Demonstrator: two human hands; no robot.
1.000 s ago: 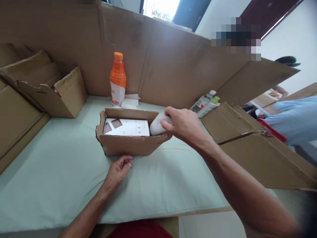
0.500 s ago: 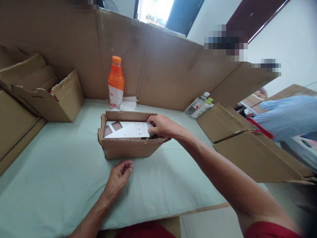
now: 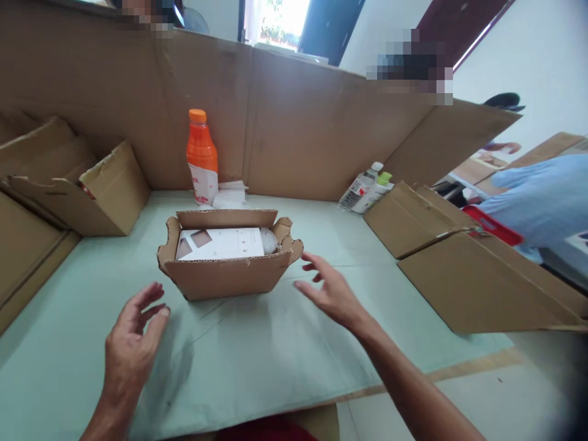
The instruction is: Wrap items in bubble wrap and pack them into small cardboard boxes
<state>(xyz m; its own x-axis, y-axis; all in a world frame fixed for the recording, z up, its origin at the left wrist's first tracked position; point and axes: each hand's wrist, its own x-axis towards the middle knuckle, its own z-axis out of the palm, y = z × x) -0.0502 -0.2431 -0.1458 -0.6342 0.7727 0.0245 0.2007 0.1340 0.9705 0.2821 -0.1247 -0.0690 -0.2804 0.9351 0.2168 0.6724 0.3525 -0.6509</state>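
A small cardboard box with its top open stands on the table in front of me. Inside lies a white printed box with brown squares on it. At its right end sits a translucent, crumpled-looking bundle, whose kind I cannot make out. My right hand is just off the cardboard box's right end, fingers apart and holding nothing. Nearer to me, left of the cardboard box's front, my left hand hovers with thumb and fingers spread, empty.
An orange-capped bottle and white papers stand by the tall cardboard partition. Two clear bottles lean at the right beside a large cardboard box. More boxes line the left. A person in blue is at right.
My right hand has let go inside the cardboard box and drawn out to its right, uncovering the translucent bundle. My left hand has moved left and opened.
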